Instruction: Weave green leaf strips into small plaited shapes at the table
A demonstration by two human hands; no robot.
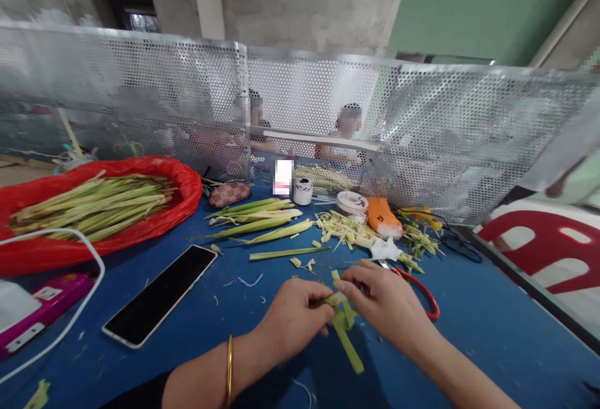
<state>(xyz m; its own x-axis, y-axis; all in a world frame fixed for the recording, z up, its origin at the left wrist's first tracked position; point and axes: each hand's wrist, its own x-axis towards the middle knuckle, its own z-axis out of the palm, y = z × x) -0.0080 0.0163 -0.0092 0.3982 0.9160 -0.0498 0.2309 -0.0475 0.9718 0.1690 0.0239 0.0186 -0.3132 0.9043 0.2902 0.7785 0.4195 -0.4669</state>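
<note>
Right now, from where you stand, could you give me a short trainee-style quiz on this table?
1. True or false: a gold bracelet circles the wrist of the left hand.
2. Which lies nearer the right hand: (a) the red-handled scissors or (b) the black-screened phone?
3. How many hands hold the green strips?

Key:
1. True.
2. (a)
3. Two.

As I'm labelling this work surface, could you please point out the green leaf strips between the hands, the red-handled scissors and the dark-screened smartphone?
Green leaf strips (349,348), head view: one strip's lower part.
Red-handled scissors (435,312), head view: handle loop.
Dark-screened smartphone (160,295), head view: screen.
</note>
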